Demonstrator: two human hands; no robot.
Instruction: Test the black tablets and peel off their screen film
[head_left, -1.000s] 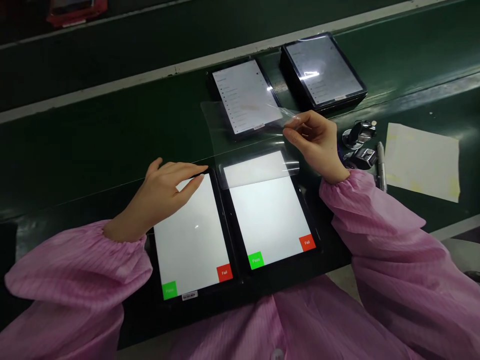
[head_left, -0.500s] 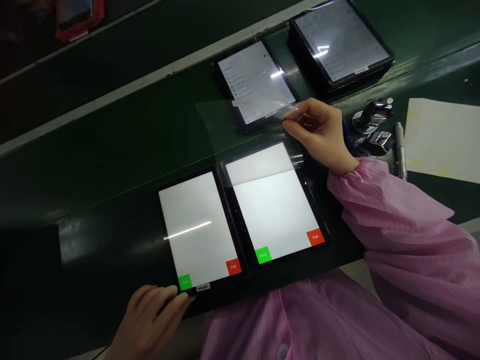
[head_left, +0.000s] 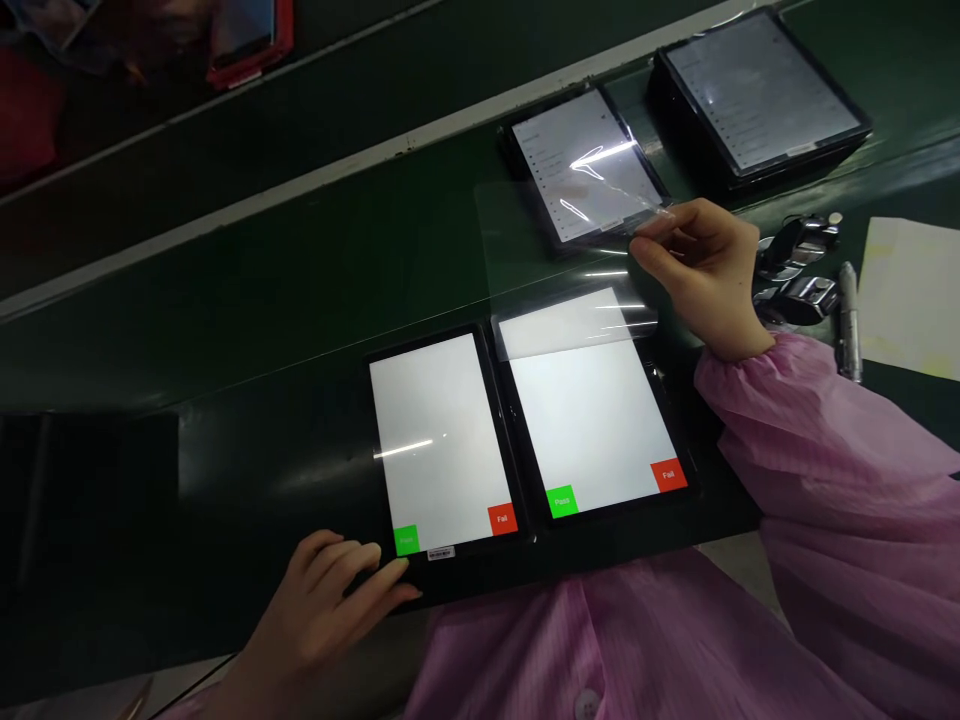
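Green benchtop (head_left: 337, 260): right hand (head_left: 709, 275) pinches clear film (head_left: 566, 265), half-open left hand (head_left: 322, 605) perhaps touching left tablet (head_left: 448, 430).

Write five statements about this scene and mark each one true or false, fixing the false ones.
1. The right hand pinches the clear film between its fingers. True.
2. The left hand holds the film's other end. False: no film is in it; its bent fingers are by the lower-left corner of the near left tablet.
3. The near right tablet shows a green box reading Pass and a red box reading Fail. True.
4. The clear film covers the near right tablet's whole screen. False: it overlaps only the upper part.
5. The sheet of paper lies left of both near tablets. False: the sheet of paper lies to their right, past the pen.
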